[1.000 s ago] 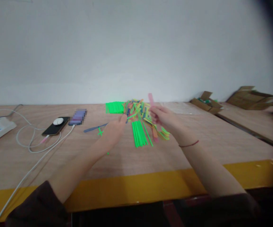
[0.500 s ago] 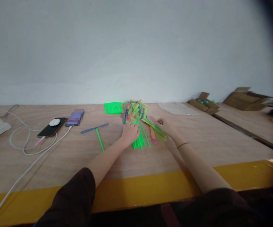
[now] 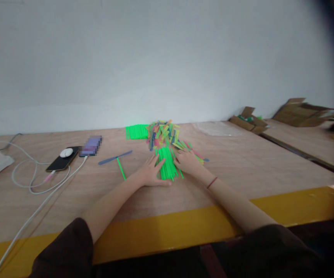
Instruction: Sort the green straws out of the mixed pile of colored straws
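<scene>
Both hands dropped flat now: my left hand [image 3: 151, 174] and right hand [image 3: 187, 162] lie open, touching either side of the bundle of thin green plastic sticks [image 3: 167, 166], just below the colourful propeller-blade pile [image 3: 164, 133].

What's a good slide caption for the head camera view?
Both hands, left hand and right hand, flank a bundle of green sticks on a wooden table.

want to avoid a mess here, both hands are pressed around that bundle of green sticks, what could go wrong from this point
The left hand and right hand flank the loose green sticks; a squeeze or sweep could roll some away.

The mixed pile of coloured blades touches the bundle's far end, so the two could tangle.

The assembled blue-bladed piece lies just beside the left hand, and a sideways move might knock it toward the phone and cable.
</scene>
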A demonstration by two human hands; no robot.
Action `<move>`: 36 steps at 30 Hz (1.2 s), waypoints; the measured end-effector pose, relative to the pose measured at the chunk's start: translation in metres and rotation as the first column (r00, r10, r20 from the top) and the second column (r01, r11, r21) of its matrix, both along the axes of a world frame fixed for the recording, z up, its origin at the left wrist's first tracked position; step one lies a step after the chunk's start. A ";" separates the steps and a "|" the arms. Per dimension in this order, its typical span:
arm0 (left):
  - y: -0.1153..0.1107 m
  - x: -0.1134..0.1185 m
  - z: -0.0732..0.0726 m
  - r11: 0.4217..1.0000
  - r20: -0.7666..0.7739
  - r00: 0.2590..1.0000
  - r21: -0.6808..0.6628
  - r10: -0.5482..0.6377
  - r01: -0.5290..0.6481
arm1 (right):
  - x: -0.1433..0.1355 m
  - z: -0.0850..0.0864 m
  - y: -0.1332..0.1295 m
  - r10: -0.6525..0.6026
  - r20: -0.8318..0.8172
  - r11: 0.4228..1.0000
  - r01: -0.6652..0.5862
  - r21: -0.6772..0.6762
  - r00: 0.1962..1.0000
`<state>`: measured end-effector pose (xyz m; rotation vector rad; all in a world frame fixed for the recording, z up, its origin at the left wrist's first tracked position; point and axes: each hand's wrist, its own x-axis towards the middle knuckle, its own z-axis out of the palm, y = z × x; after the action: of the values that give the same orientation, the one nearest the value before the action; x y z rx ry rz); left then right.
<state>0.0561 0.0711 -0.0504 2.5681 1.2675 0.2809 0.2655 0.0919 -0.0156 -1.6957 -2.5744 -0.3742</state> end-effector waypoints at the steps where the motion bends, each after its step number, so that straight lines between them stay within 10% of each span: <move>1: 0.001 0.003 -0.001 1.000 -0.003 1.000 -0.013 0.011 -0.011 | -0.003 -0.002 0.002 -0.002 -0.002 1.000 0.002 -0.016 1.000; 10: -0.034 -0.009 0.035 0.937 -0.021 0.964 0.241 0.265 -0.252 | -0.001 -0.001 0.010 0.012 -0.101 1.000 -0.011 0.009 0.995; 16: -0.047 -0.081 0.045 0.724 -0.279 0.668 0.276 0.689 -0.632 | 0.002 0.006 0.014 0.053 -0.183 0.999 -0.051 0.015 0.982; 21: -0.037 -0.097 0.036 0.777 -0.340 0.698 0.264 0.630 -0.571 | -0.009 0.022 0.012 0.092 -0.354 0.996 -0.090 0.023 0.931; 28: -0.044 -0.045 0.070 0.884 -0.247 0.884 0.364 0.396 -0.294 | -0.038 0.052 0.002 0.072 -0.783 0.940 -0.305 -0.154 0.618; 36: -0.040 -0.033 0.075 0.852 -0.205 0.954 0.517 0.218 -0.083 | -0.024 0.061 -0.011 -0.400 -0.848 0.755 -0.400 -0.520 0.348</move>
<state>0.0226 0.0310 0.0243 3.0223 1.6883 0.3602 0.2412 0.0812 0.0452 -1.2777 -1.7219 1.3640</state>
